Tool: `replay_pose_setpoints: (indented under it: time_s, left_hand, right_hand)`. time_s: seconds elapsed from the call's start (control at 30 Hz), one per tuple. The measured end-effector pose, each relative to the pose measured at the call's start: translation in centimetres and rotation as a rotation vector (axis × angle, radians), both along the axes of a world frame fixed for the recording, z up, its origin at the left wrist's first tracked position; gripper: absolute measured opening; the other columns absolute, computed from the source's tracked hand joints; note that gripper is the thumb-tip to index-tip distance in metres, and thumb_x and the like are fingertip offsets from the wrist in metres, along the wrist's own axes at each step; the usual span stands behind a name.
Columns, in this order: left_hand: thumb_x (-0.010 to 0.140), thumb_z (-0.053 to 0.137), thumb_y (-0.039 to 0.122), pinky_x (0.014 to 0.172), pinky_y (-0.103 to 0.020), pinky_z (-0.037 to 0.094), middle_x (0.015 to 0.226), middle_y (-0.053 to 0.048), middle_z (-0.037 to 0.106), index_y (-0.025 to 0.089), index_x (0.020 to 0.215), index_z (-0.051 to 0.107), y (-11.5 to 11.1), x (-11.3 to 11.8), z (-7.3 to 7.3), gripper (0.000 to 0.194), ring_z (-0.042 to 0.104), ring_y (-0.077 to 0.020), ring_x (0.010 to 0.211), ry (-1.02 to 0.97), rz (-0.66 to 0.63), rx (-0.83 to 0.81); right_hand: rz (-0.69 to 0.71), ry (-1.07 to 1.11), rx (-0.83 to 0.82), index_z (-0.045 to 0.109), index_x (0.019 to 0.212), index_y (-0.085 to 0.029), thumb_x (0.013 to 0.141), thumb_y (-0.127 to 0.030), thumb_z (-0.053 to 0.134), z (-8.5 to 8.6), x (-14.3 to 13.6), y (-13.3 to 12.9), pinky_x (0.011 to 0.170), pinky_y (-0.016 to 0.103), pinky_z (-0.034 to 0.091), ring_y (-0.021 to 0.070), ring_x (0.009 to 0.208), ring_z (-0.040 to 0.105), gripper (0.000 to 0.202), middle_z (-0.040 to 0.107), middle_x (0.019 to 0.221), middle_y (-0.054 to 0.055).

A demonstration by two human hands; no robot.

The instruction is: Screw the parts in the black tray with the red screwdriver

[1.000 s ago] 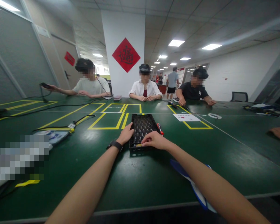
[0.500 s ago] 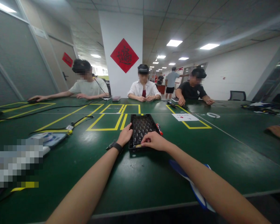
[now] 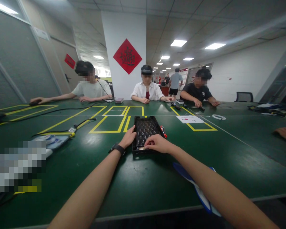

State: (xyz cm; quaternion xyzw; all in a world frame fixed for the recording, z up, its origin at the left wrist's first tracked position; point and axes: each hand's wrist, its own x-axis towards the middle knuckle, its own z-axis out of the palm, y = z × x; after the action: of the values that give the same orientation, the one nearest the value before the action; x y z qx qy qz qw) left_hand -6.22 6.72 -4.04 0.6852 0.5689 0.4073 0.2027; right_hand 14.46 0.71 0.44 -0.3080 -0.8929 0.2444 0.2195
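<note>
A black case (image 3: 138,153), open at the top, lies on the table in front of me, with many small clear or shiny parts across its inside. My left hand (image 3: 128,137) grips its left wall, thumb on the rim. My right hand (image 3: 158,143) reaches over the near right corner with thumb and index finger pinched. At those fingertips, along the near inner edge, lies a small pale strip (image 3: 141,148); whether the fingers hold it or only touch it I cannot tell. Against the right side of the case, a red-and-black object (image 3: 164,132) is partly hidden.
Yellow tape outlines (image 3: 105,131) mark the green table (image 3: 124,197). A blue-and-white flat item (image 3: 200,194) lies under my right forearm. White paper (image 3: 190,119) and a white ring (image 3: 218,117) are farther right; cables (image 3: 62,129) run left. Several co-workers sit opposite.
My hands and the case stay nearly in place. The pale strip looks less yellow now. Across the table, the middle co-worker's hand has moved out sideways, and the right co-worker's hand has shifted.
</note>
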Motion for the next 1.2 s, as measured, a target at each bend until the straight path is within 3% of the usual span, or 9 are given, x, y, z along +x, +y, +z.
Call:
replay_pose_setpoints:
  time_s: [0.33, 0.73, 1.0, 1.2]
  left_hand:
    - [0.07, 0.04, 0.013, 0.109, -0.032, 0.021, 0.138, -0.008, 0.037, 0.01, 0.13, 0.04, 0.61, -0.2, -0.54, 0.06, 0.032, -0.0201, 0.128, -0.018, 0.002, 0.029]
    - [0.072, 0.039, 0.015, 0.109, -0.034, 0.021, 0.138, -0.012, 0.037, 0.007, 0.13, 0.04, 0.4, -0.2, -0.43, 0.058, 0.032, -0.0212, 0.128, -0.005, -0.005, 0.031]
    - [0.071, 0.04, 0.015, 0.109, -0.033, 0.021, 0.138, -0.011, 0.037, 0.008, 0.131, 0.039, 0.36, -0.18, -0.35, 0.06, 0.032, -0.0205, 0.128, -0.004, -0.004, 0.029]
    - [0.07, 0.04, 0.014, 0.109, -0.033, 0.022, 0.138, -0.009, 0.037, 0.01, 0.13, 0.039, 0.22, -0.14, -0.22, 0.06, 0.033, -0.0204, 0.128, -0.021, 0.0, 0.018]
  right_hand:
    - [0.012, 0.036, -0.034, 0.069, 0.085, -0.013, 0.074, -0.034, 0.06, 0.02, 0.05, -0.13, 0.06, 0.021, 0.04, 0.0111, 0.064, 0.056, 0.025, 0.066, 0.074, 0.004]
    - [-0.033, -0.043, 0.138, 0.071, 0.081, -0.016, 0.075, -0.029, 0.06, 0.32, -0.18, -0.4, 0.066, 0.023, 0.038, 0.0117, 0.068, 0.054, 0.018, 0.066, 0.073, 0.004]
    - [0.026, 0.016, -0.016, 0.069, 0.086, -0.014, 0.073, -0.036, 0.062, 0.34, 0.05, -0.2, 0.063, 0.022, 0.039, 0.0119, 0.069, 0.055, 0.027, 0.066, 0.077, 0.005]
    - [0.021, 0.039, 0.034, 0.069, 0.088, -0.014, 0.074, -0.035, 0.061, -0.01, -0.02, -0.1, 0.064, 0.022, 0.039, 0.0117, 0.069, 0.055, 0.026, 0.067, 0.078, 0.004]
